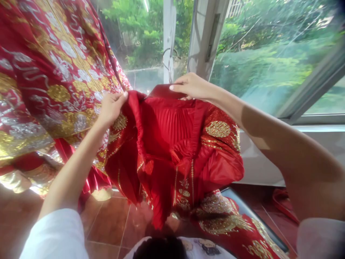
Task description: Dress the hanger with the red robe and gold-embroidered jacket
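A red pleated skirt (169,126) with gold embroidery hangs in front of me, its gathered waistband open toward me. My left hand (111,108) pinches the garment's upper left edge between thumb and fingers. At the top, my right hand (190,86) grips a dark red hanger (164,91) whose body is partly inside the garment. Its metal hook (168,66) points up and is free of any rail. Gold round patterns show on the garment's right side. The fingertips of my right hand are partly hidden behind the hanger.
Large red robes (54,72) with gold and silver embroidery hang on the left. More embroidered red cloth (229,219) lies low in front, over a dark flat panel (256,216). Sliding windows (212,43) stand behind, above a white wall (258,158). The floor has reddish tiles (107,223).
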